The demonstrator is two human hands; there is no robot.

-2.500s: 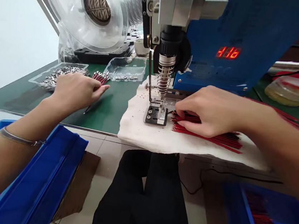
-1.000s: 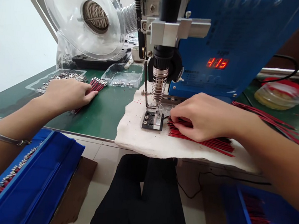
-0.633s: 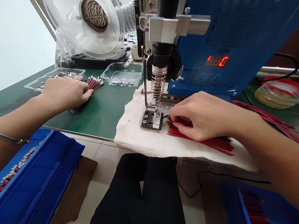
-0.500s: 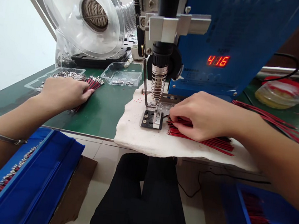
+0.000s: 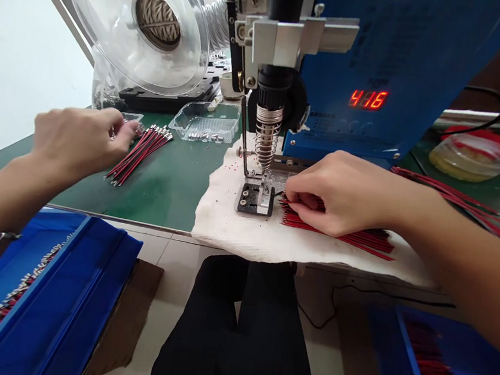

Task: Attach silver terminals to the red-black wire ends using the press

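My left hand (image 5: pixel 77 136) is over the clear plastic tray of small metal parts at the left, covering most of it. Its fingers are curled in towards the thumb; what they hold, if anything, is hidden. Beside it a bundle of red and black wires with metal ends (image 5: pixel 140 154) lies on the green table. My right hand (image 5: pixel 328 193) is closed, thumb against fingers, on a wire whose dark tip points at the small metal block (image 5: pixel 255 199) under the press. Beneath that hand lies a pile of red and black wires (image 5: pixel 361 242) on a white cloth (image 5: pixel 244 235).
The blue machine (image 5: pixel 382 58) reads 416 on its display. A clear tray (image 5: pixel 205 128) with a few metal parts stands behind, below a large clear reel (image 5: pixel 114 27). Blue bins (image 5: pixel 99 279) of wires flank my legs. A round tub (image 5: pixel 474 159) sits at the right.
My left hand has let go of the wire bundle and moved left over the tray, leaving the bundle on the table. My right hand has hardly moved.
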